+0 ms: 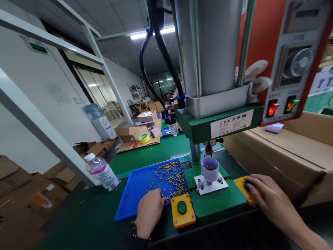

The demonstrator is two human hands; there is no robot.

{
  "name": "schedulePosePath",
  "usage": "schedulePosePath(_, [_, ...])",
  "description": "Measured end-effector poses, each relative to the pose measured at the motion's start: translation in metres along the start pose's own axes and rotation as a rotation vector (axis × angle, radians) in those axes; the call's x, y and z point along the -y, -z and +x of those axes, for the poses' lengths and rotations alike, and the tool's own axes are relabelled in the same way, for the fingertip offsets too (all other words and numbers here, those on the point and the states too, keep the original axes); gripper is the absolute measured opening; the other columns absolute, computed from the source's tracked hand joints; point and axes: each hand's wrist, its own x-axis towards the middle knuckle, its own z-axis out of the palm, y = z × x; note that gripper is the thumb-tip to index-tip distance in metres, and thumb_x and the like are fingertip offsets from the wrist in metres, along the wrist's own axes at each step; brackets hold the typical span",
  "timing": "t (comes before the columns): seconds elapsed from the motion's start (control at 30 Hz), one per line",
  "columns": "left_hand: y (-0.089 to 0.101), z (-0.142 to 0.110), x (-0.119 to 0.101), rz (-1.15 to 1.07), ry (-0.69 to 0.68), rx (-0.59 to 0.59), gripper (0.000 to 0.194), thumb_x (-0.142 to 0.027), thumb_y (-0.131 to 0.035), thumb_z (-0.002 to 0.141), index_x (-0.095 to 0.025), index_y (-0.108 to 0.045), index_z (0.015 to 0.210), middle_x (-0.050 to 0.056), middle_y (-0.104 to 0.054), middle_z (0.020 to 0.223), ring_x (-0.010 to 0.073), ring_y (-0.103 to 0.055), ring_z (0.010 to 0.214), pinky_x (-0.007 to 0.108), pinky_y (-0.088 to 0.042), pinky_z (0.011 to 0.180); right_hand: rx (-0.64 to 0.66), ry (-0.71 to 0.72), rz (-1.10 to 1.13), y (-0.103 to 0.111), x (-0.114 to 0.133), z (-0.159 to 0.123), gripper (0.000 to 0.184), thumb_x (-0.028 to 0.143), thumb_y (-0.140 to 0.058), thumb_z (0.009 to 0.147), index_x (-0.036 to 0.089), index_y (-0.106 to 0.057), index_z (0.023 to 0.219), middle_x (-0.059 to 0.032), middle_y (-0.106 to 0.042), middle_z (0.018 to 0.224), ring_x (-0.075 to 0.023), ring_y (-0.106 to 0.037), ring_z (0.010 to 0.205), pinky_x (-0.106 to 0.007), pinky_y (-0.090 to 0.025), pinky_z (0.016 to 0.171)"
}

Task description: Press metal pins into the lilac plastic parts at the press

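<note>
My left hand (149, 210) is closed at the near edge of a blue tray (135, 189), its fingertips beside a pile of small metal parts (175, 178). What its fingers pinch, if anything, is hidden. Just right of it sits a yellow button box (183, 219) with a green button. My right hand (269, 196) lies with fingers stretched over a second yellow button box (241, 185), touching its dark green button. Between the hands, a pale round cup (210, 175) with small parts inside stands on a white plate (221, 186), under the press (197, 128).
A bottle (105, 175) with a pink band stands left of the tray. Farther back are yellow tape (144, 139), a hammer (151, 132) and open cardboard boxes (132, 133). A big carton (241, 152) borders the right side. Black hoses (166, 52) hang beside the press.
</note>
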Motion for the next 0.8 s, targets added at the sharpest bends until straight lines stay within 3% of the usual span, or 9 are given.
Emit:
schedulePosePath(0.2, [0.004,0.02,-0.008,-0.075,-0.059,0.002,0.009,-0.019,-0.054,0.077,-0.021,-0.062,0.075,0.007,-0.071,0.084,0.0214,-0.064,0.083,0.029,-0.036,0.067,-0.083,0.068,0.054,-0.001,0.01,-0.004,0.019,0.027,-0.049,0.094,0.024,-0.06,0.108,-0.0075,-0.06,0.107,-0.0225,-0.056,0.101,-0.037,-0.052,0.083])
schedulePosePath(0.33, [0.006,0.024,-0.009,-0.119,-0.064,-0.049,0.018,-0.025,-0.043,0.087,-0.022,-0.059,0.08,0.004,-0.07,0.08,0.0196,-0.062,0.077,0.029,-0.035,0.064,-0.084,0.088,0.066,0.001,0.013,-0.004,0.017,0.024,-0.051,0.093,0.025,-0.059,0.108,-0.0065,-0.061,0.106,-0.0225,-0.055,0.101,-0.038,-0.051,0.085])
schedulePosePath(0.5, [0.009,0.031,-0.006,-0.154,-0.063,-0.18,0.028,-0.036,-0.038,0.091,-0.022,-0.059,0.078,0.005,-0.069,0.078,0.0213,-0.062,0.075,0.031,-0.037,0.065,-0.083,0.079,0.096,0.001,0.013,-0.003,0.015,0.022,-0.05,0.093,0.024,-0.059,0.106,-0.0066,-0.061,0.106,-0.0219,-0.055,0.101,-0.037,-0.052,0.083])
schedulePosePath(0.6, [0.012,0.028,-0.005,-0.185,-0.081,-0.271,0.03,-0.04,-0.042,0.091,-0.021,-0.063,0.079,0.006,-0.07,0.087,0.0218,-0.063,0.083,0.033,-0.043,0.075,-0.084,0.07,0.106,0.0,0.012,-0.004,0.016,0.023,-0.05,0.093,0.025,-0.059,0.106,-0.0067,-0.061,0.106,-0.0219,-0.055,0.101,-0.037,-0.052,0.083])
schedulePosePath(0.67, [0.012,0.015,-0.006,-0.235,-0.157,-0.378,0.028,-0.041,-0.044,0.091,-0.023,-0.065,0.086,0.005,-0.07,0.098,0.0203,-0.063,0.094,0.032,-0.046,0.084,-0.086,0.068,0.109,-0.001,0.011,-0.005,0.016,0.023,-0.05,0.093,0.025,-0.06,0.106,-0.0067,-0.061,0.106,-0.0222,-0.056,0.101,-0.037,-0.052,0.083])
schedulePosePath(0.8, [-0.009,-0.026,-0.015,-0.146,-0.564,-0.602,0.018,-0.036,-0.052,0.088,-0.026,-0.066,0.091,0.002,-0.072,0.1,0.0187,-0.064,0.092,0.029,-0.051,0.08,-0.114,0.062,0.1,-0.003,0.012,-0.006,0.018,0.023,-0.052,0.092,0.025,-0.06,0.108,-0.0062,-0.063,0.106,-0.0226,-0.056,0.102,-0.038,-0.051,0.085])
